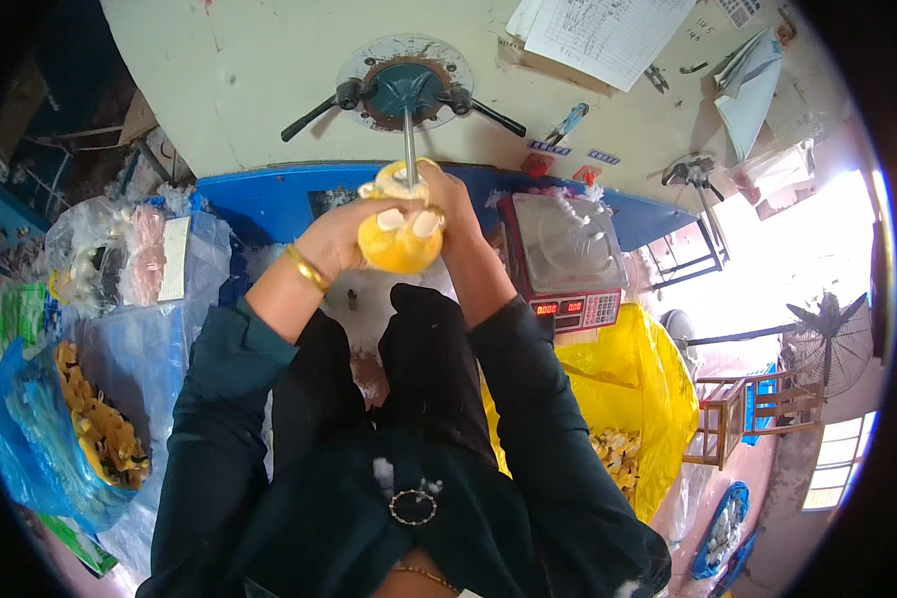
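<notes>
A small yellow plush toy (401,249) with pale patches is held between my two hands, below a round port in the machine panel. From that port a thin metal tube (409,145) runs down into the toy's upper end. My left hand (339,234), with a gold bangle at its wrist, wraps the toy's left side. My right hand (453,204) grips its right side, close to the tube. Black handles (347,97) stick out on both sides of the port. Most of my fingertips are hidden behind the toy.
A red digital scale (568,249) stands to my right, above a yellow bag (638,359) holding yellow pieces. At the left, a blue bag (30,429) contains yellow plush pieces (100,429). Papers (608,40) lie on the panel. A fan (827,344) and wooden chair (733,419) stand far right.
</notes>
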The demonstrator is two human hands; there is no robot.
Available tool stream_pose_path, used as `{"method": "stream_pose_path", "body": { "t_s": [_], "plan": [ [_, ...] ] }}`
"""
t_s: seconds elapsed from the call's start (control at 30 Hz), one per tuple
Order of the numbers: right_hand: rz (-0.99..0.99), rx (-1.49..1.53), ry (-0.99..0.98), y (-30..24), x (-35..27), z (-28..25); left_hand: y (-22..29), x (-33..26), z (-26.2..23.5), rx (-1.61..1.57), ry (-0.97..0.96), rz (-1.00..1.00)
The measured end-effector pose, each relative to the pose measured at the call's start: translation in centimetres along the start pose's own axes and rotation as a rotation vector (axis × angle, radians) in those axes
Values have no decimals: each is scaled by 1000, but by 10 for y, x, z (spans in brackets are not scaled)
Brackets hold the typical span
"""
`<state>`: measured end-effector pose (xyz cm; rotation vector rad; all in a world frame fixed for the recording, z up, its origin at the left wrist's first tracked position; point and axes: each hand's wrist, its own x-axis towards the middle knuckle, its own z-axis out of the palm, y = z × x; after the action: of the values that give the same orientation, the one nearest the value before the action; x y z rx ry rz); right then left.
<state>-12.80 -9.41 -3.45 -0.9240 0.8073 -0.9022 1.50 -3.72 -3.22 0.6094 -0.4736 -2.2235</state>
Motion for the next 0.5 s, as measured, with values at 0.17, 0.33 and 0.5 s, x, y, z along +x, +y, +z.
{"method": "stream_pose_path", "body": {
  "t_s": [0.17,0.33,0.5],
  "plan": [
    [27,25,-133,7,28,-9,6,20,-16,26,36,9],
    [-78,-201,-33,19,-19,-8,-22,-5,-1,84,152,91],
    [-69,-131,-16,4,-23,-3,-19,-10,6,123,132,69]
  ]
}}
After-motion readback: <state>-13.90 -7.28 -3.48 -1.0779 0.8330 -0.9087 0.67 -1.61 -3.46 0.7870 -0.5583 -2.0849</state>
